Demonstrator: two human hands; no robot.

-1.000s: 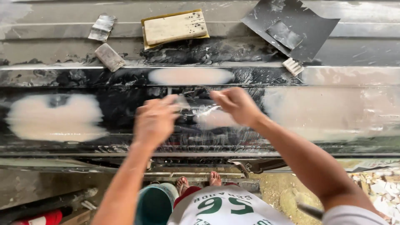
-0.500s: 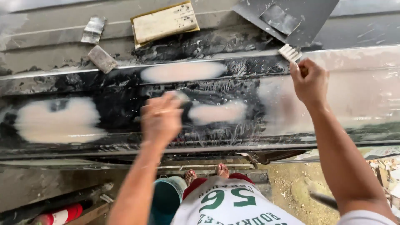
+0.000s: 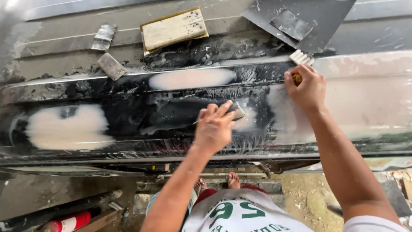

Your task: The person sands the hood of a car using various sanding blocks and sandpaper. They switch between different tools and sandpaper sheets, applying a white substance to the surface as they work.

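Note:
My left hand [image 3: 213,128] presses a small grey sanding pad [image 3: 237,111] flat against the wet black body panel [image 3: 128,118], between pale filler patches. One patch [image 3: 68,127] lies at the left and another [image 3: 191,79] is higher up. My right hand [image 3: 307,88] is closed around the wooden handle of a small white-bristled brush [image 3: 301,57]. It holds the brush at the upper edge of a large pale sanded area [image 3: 369,103] on the right.
On the grey surface above lie a yellow-edged sanding block [image 3: 174,29], a dark sandpaper sheet [image 3: 300,20] and two small worn pieces [image 3: 104,37] [image 3: 111,65]. Below the panel are my bare feet [image 3: 232,180] and a red extinguisher [image 3: 68,222].
My right hand left the middle of the panel, went up to the right and closed on the brush. My left hand stayed on the panel with the pad, shifting slightly right.

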